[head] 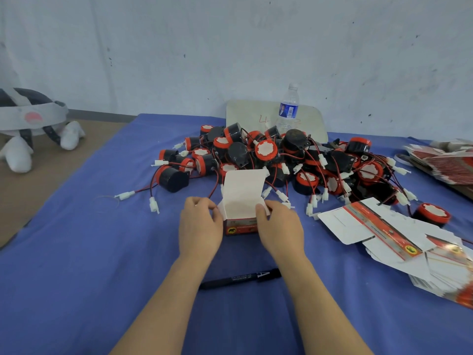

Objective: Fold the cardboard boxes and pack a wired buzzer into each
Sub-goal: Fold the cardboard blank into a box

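A small red and white cardboard box [242, 201] stands upright on the blue cloth at the centre, its top lid flap raised and its white inside showing. My left hand [199, 224] grips its left side, fingers curled at the side flap. My right hand [280, 226] holds the right side, thumb on the right flap. Just behind the box lies a heap of black and red wired buzzers [281, 160] with white connectors. One buzzer [432, 213] sits apart at the right.
Flat unfolded box blanks [399, 242] lie spread at the right, with another stack [445, 162] at the far right edge. A black marker pen [240, 278] lies between my forearms. A water bottle [288, 108] stands behind the heap. A plush toy [28, 126] sits at the left.
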`<state>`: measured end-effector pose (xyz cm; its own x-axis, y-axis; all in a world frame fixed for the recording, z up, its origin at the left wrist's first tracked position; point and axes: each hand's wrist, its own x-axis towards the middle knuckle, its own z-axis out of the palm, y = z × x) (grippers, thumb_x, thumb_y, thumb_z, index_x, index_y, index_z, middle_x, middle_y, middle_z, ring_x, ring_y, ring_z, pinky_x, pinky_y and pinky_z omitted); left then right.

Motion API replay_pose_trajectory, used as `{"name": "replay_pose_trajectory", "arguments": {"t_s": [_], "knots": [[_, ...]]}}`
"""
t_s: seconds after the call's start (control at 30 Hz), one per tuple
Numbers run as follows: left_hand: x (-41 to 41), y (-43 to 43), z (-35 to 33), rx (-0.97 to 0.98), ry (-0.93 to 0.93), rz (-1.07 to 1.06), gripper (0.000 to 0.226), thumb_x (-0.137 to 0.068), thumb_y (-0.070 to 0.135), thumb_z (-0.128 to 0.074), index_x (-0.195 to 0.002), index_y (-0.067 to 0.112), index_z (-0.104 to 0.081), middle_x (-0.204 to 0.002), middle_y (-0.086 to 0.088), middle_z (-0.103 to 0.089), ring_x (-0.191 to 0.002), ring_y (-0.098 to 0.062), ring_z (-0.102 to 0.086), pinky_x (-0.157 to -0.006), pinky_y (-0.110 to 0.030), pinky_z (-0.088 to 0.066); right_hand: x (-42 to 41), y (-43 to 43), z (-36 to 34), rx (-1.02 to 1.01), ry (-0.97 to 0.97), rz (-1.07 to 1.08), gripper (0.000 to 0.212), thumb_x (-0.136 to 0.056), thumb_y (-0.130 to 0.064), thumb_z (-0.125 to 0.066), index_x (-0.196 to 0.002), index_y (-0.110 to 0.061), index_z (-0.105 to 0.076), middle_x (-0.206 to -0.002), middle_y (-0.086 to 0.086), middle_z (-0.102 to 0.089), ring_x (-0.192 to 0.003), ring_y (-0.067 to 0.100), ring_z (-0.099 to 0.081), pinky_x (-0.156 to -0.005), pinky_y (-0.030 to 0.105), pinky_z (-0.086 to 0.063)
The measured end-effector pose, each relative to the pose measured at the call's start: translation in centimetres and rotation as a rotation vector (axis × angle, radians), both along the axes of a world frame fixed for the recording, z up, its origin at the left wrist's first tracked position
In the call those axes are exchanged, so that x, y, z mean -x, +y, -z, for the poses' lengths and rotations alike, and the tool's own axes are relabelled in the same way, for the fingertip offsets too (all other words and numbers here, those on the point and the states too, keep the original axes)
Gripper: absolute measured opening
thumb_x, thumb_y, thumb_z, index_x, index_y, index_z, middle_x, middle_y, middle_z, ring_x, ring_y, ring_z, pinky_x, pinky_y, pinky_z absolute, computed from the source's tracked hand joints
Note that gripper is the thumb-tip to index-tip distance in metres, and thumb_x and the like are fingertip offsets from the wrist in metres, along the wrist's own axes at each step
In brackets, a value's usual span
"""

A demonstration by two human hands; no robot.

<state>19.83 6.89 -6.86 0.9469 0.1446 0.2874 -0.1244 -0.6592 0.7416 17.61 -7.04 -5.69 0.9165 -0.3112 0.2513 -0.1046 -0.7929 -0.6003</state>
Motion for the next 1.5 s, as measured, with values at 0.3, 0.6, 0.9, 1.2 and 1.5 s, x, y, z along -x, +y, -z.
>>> {"name": "replay_pose_trajectory", "arguments": {"t_s": [0.3,0.6,0.9,1.2,1.5], "knots": [[0.7,0.2,-1.3,-0.27,-0.166,0.036,0.018,-0.094,0.006,-0.044,-0.105,0.015,-0.055,-0.105,-0.003,-0.054,-0.089,-0.021,-0.051,-0.07,-0.032,-0.041,0.2,0.0,-0.5,-0.064,0.006,-0.029,0.02,-0.093,-0.013,-0.043,-0.107,-0.014,-0.057,-0.086,0.005,-0.06,-0.072,0.02,-0.045,-0.05,0.024,-0.028],[0.3,-0.1,-0.2,-0.322,-0.164,0.174,0.037,-0.098,0.026,-0.041,-0.134,0.023,-0.046,-0.135,-0.001,-0.035,-0.112,-0.02,-0.037,-0.08,-0.029,-0.042,0.2,0.0,-0.5,-0.059,0.047,-0.078,0.02,-0.093,-0.016,-0.045,-0.111,-0.014,-0.053,-0.094,0.003,-0.063,-0.086,0.023,-0.053,-0.062,0.031,-0.037],[0.0,0.0,0.3,-0.322,-0.139,0.226,0.055,-0.094,0.016,-0.037,-0.145,0.034,-0.03,-0.146,0.0,-0.027,-0.111,-0.023,-0.033,-0.096,-0.039,-0.038,0.2,-0.1,-0.6,-0.095,0.053,-0.112,0.025,-0.093,-0.018,-0.047,-0.117,-0.015,-0.054,-0.109,0.002,-0.065,-0.097,0.022,-0.056,-0.076,0.036,-0.05],[-0.5,-0.3,0.6,-0.211,-0.187,0.146,0.046,-0.09,0.028,-0.047,-0.134,0.031,-0.034,-0.107,0.0,-0.049,-0.091,-0.016,-0.03,-0.083,-0.033,-0.027,0.4,0.1,-0.9,-0.106,0.068,-0.189,0.017,-0.093,-0.019,-0.05,-0.109,-0.016,-0.052,-0.099,0.002,-0.067,-0.087,0.021,-0.061,-0.076,0.042,-0.052],[-1.0,0.1,0.6,0.181,0.032,0.239,0.05,-0.084,0.025,-0.06,-0.127,0.036,-0.037,-0.119,0.009,-0.044,-0.117,-0.022,-0.045,-0.098,-0.048,-0.041,0.6,0.4,-1.1,-0.122,0.087,-0.251,0.01,-0.095,-0.022,-0.051,-0.103,-0.017,-0.048,-0.095,0.002,-0.066,-0.087,0.021,-0.061,-0.078,0.045,-0.052]]}}
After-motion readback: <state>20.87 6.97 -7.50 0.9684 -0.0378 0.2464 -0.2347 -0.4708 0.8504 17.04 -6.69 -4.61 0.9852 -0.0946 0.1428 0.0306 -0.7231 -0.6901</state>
